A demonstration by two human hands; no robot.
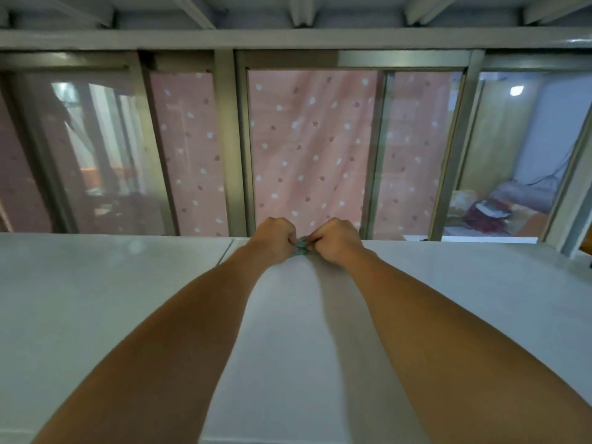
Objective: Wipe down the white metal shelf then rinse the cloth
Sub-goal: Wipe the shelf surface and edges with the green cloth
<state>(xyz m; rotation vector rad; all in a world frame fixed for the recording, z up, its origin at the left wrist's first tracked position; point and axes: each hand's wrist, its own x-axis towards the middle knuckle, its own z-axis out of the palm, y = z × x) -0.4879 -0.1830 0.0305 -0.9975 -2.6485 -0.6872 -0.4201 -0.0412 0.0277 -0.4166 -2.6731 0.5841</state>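
Observation:
The white metal shelf (128, 299) fills the lower half of the view as a flat pale top. Both my arms reach straight out across it to its far edge. My left hand (276, 237) and my right hand (336, 237) are fists side by side, almost touching. Between them shows a small bunched piece of greenish cloth (301, 245), gripped by both hands and pressed on the shelf top near the back edge. Most of the cloth is hidden inside the fists.
Behind the shelf stands a window with grey metal frames (237, 139) and a pink dotted curtain (307, 149) behind the glass. A seam (226, 251) runs across the shelf top left of my hands. Beams cross overhead.

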